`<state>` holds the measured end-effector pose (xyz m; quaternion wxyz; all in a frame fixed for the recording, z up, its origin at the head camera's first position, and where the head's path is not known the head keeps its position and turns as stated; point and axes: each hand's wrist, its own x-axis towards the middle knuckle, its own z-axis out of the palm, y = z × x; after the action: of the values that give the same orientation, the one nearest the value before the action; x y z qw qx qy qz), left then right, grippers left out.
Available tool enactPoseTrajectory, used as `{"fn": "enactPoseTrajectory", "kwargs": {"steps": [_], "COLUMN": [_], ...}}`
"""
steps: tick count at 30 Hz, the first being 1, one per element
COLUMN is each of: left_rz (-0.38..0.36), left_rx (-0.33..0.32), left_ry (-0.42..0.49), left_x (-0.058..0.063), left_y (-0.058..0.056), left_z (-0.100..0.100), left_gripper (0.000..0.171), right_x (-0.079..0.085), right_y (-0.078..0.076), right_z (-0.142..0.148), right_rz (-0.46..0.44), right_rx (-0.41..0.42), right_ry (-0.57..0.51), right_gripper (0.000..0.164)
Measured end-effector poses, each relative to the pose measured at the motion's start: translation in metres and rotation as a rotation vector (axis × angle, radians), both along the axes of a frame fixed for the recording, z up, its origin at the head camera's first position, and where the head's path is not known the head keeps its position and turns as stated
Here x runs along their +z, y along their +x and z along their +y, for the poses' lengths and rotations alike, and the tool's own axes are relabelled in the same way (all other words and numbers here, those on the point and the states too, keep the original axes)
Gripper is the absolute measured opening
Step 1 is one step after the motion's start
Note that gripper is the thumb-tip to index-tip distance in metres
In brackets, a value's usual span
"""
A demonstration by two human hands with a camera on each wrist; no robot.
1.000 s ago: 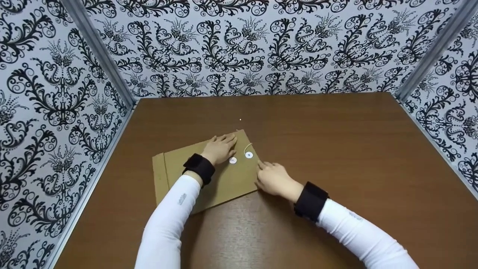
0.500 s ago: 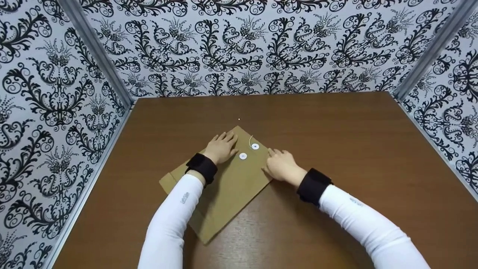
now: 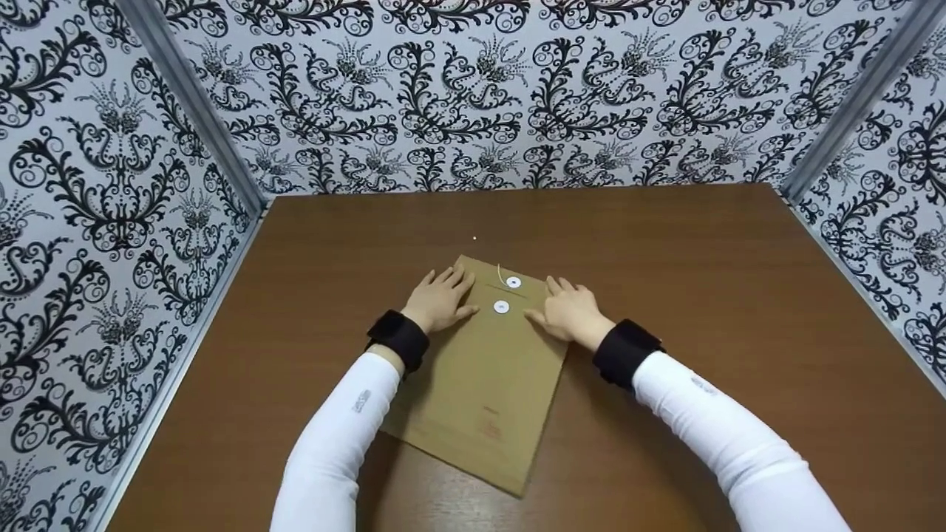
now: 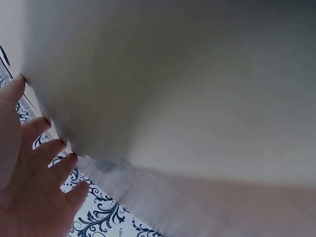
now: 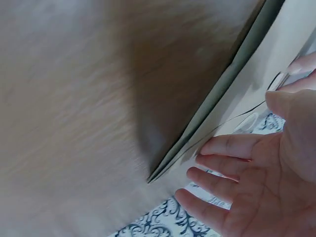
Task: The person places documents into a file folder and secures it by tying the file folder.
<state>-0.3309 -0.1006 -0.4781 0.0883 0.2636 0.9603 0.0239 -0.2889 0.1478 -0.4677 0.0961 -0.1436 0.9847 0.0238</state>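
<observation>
A brown string-tie envelope (image 3: 491,369) lies at a slant on the table, its button end away from me. Two white button discs sit near that end, an upper disc (image 3: 514,282) and a lower disc (image 3: 501,307). A thin string (image 3: 500,274) trails from the upper one. My left hand (image 3: 440,299) rests on the left edge with fingers spread; my right hand (image 3: 570,310) rests likewise on the right edge. In the left wrist view the envelope (image 4: 197,98) fills most of the picture. The right wrist view shows the envelope's layered side edge (image 5: 217,108) beside straight fingers.
The brown wooden table (image 3: 702,295) extends around the envelope. A tiny white speck (image 3: 474,238) shows on it beyond the envelope. Patterned black-and-white panels (image 3: 473,96) enclose the back and sides, with grey metal posts (image 3: 196,103) at the corners.
The envelope has turned clockwise, its far end swinging right and its near end coming toward me. My right hand has moved slightly up and right, its fingers now spread; the left stays nearly in place.
</observation>
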Motion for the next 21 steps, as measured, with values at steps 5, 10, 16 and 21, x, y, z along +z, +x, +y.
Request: {"fn": "enactPoseTrajectory", "kwargs": {"steps": [5, 10, 16, 21], "left_rz": [-0.007, -0.017, -0.016, -0.01], "left_rx": [-0.021, -0.036, -0.056, -0.076], "left_ry": [0.004, 0.015, 0.011, 0.017], "left_x": [0.0, 0.0, -0.001, 0.001], "left_y": [0.004, 0.006, 0.009, 0.012], "left_z": [-0.001, -0.001, 0.0, 0.003], "left_gripper": [0.077, 0.087, 0.098, 0.102], "right_x": [-0.001, -0.001, -0.003, -0.004], "right_y": [-0.009, -0.016, -0.022, -0.027], "right_z": [0.008, 0.015, 0.02, 0.027], "right_rz": [-0.041, -0.072, -0.058, -0.058], "right_rx": [-0.046, -0.062, -0.055, -0.046], "right_ry": [-0.033, -0.044, -0.076, -0.124], "right_gripper": [0.08, 0.083, 0.081, 0.082]}}
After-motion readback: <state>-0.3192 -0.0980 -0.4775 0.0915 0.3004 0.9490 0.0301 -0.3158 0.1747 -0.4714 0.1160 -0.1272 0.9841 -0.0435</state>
